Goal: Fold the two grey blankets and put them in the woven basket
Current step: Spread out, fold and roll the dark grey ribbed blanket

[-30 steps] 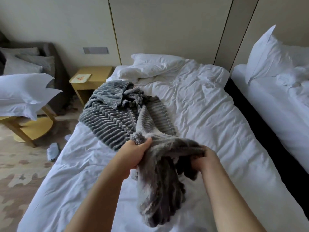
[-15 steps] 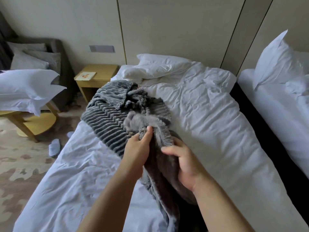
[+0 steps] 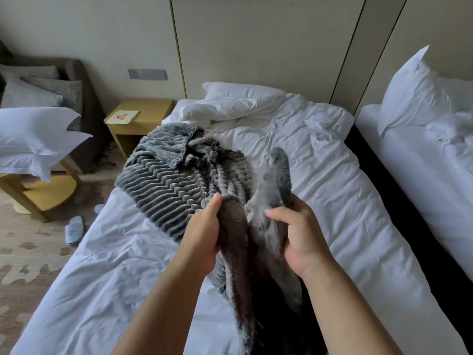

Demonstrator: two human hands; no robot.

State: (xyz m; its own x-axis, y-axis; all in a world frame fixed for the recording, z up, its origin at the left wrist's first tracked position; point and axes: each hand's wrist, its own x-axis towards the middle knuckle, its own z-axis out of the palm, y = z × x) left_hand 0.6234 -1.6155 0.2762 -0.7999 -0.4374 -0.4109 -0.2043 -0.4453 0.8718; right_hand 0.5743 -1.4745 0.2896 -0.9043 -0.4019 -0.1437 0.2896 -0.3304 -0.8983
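A ribbed dark grey blanket (image 3: pixel 169 180) lies crumpled on the left half of the white bed (image 3: pixel 332 201). A second, fluffier grey blanket (image 3: pixel 276 180) is lifted over the bed's middle and hangs down between my arms. My left hand (image 3: pixel 202 237) grips a bunched fold of it, thumb on top. My right hand (image 3: pixel 299 237) grips the same blanket just to the right, with one corner sticking up above the fingers. No woven basket is in view.
White pillows (image 3: pixel 235 103) lie at the bed's head. A wooden nightstand (image 3: pixel 143 119) stands left of the bed, with a pillow-laden wooden table (image 3: pixel 46 190), a grey armchair (image 3: pixel 76 80) and slippers (image 3: pixel 74 229) on the carpet. A second bed (image 3: pixel 422 162) sits right.
My hands came together on the fluffy blanket, then the right hand shifted right and raised a corner of it. The ribbed blanket stayed where it was.
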